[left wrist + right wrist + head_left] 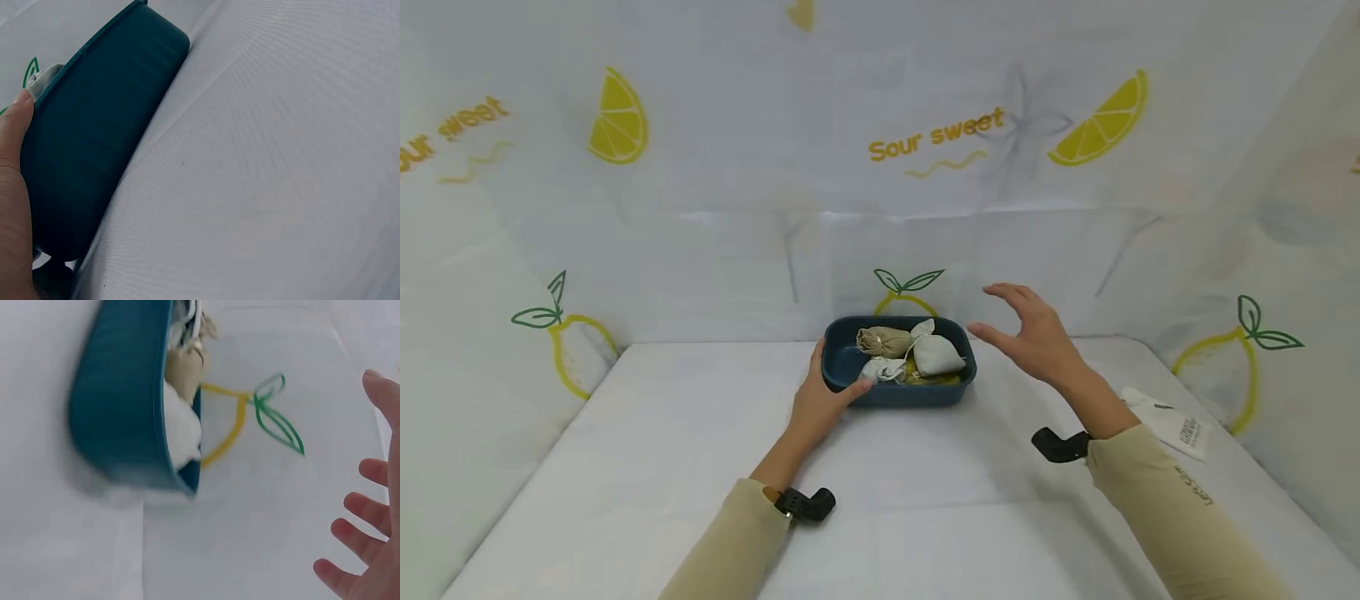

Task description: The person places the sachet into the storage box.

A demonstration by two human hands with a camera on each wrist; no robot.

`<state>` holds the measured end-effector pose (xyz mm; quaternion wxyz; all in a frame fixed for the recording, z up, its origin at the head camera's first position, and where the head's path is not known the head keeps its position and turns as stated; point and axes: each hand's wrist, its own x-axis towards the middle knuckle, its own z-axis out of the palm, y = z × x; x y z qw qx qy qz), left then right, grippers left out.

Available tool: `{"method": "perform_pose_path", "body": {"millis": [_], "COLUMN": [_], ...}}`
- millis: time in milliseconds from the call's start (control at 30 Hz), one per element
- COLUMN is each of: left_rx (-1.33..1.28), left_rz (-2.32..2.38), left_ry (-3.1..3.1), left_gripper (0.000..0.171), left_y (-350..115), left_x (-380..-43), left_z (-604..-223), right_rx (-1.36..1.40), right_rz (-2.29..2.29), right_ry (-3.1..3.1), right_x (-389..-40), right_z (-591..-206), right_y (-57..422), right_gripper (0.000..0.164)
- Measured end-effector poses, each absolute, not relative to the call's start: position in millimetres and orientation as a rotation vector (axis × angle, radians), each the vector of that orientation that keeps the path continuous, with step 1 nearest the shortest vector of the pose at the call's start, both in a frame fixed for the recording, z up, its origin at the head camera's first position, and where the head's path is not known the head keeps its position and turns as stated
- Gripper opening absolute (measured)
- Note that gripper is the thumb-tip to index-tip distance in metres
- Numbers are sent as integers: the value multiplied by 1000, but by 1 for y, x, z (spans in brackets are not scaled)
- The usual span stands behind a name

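Note:
A dark blue-green plastic bin stands at the back of the table. Inside it lie a tan cloth pouch, a white pouch, a smaller white bundle and something yellow partly hidden beneath them. My left hand grips the bin's left end, thumb over the front rim and fingers around the outer side. In the left wrist view the thumb lies at the rim. To the right of the bin, my right hand is raised with fingers spread, holding nothing.
On the right of the table lies a white printed packet, partly behind the right forearm. White sheeting with lemon prints rises behind and beside the white table. Each wrist wears a black camera band.

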<state>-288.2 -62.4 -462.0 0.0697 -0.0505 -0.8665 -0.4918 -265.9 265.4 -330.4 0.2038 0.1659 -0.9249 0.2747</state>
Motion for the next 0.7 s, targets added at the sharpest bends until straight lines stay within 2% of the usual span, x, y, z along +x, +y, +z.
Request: {"method": "perform_pose_path", "body": {"millis": [300, 700], "left_rx": [-146, -162], "left_rz": [-1486, -1507], "left_ry": [-2619, -2617], "left_gripper": [113, 113], "left_y": [-70, -63], "left_x": [-288, -288], "left_z": [-461, -461], "right_rx": [106, -344], "right_rz": [758, 745], "right_ry": [-2597, -2540], "right_x": [-233, -205], "right_z": [-336, -389], "right_y": [335, 405], "right_gripper": [82, 92]}}
